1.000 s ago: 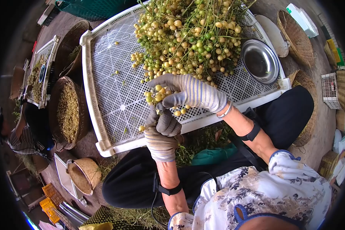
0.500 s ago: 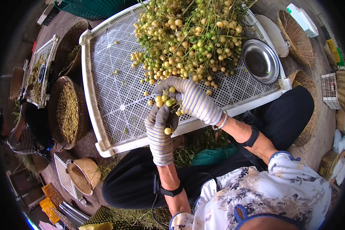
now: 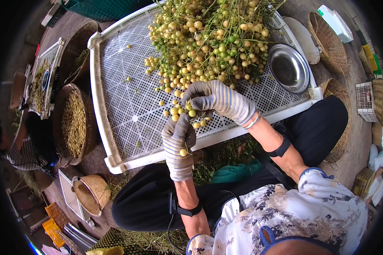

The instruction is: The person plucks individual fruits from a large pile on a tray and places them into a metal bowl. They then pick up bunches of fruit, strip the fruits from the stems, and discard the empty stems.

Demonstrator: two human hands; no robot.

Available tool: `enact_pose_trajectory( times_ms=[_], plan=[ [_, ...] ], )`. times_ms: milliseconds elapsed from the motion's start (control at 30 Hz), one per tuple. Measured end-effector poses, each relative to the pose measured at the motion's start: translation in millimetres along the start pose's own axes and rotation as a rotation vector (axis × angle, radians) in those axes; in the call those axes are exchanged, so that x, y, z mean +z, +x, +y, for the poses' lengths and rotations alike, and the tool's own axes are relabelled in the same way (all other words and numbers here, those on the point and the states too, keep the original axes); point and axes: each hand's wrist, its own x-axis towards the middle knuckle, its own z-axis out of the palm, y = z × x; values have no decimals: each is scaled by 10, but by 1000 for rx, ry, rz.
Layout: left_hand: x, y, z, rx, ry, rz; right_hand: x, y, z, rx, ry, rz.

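My left hand, in a striped glove with grey fingers, is closed on the stem of a small bunch of yellow-green berries above the tray's near edge. From the right, my right hand, gloved alike, has its thumb and fingertips pinched at the top of that bunch. Both hands nearly touch. The white perforated tray lies beneath them. A large heap of berries on green stems covers its far middle. Several loose berries lie on the mesh. One berry hangs beside my left wrist.
A metal bowl sits at the tray's right. Left stand a basket of berries and a tipped basket. Another person in a striped top is beside a second tray. Wicker baskets line the right side.
My left hand has come up from lower down, and my right hand has shifted slightly right and drawn its fingertips together. More loose berries show on the mesh near the bunch.
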Motion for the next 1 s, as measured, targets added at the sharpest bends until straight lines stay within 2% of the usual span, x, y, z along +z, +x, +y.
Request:
enact_pose_trajectory(
  times_ms=[67,100,233,300,333,367,467,500,533,600,700,800,833,933,967,1000],
  plan=[
    [-38,13,-37,-4,-86,-16,-9,-24,-14,109,126,-30],
    [-36,8,-35,-2,-93,-5,16,-34,18,177,345,18],
    [-4,7,-21,-13,-160,26,100,-46,61,175,583,57],
    [-39,1,-25,4,-194,22,110,17,109,91,601,218],
    [-62,-4,-23,25,-190,46,98,48,114,49,608,298],
    [-84,-7,-17,46,-185,70,48,63,86,2,468,323],
    [-95,-9,6,46,-182,97,87,31,-122,85,135,195],
    [-70,0,15,34,-173,89,97,24,-101,114,190,99],
    [-50,16,18,23,-164,79,122,-2,-101,145,119,61],
    [-34,14,4,21,-122,101,150,-25,-67,291,249,-18],
    [4,-4,18,36,-39,163,166,-16,-87,271,221,-55],
    [104,-33,90,99,29,234,295,-52,-211,308,129,130],
    [6,-22,22,151,-27,152,287,-53,-99,325,289,186],
    [47,-105,69,141,58,331,173,41,35,191,313,325],
    [72,-79,68,145,98,391,146,26,36,187,368,310],
    [84,-67,53,150,100,396,166,19,-2,195,227,253]
  ],
)
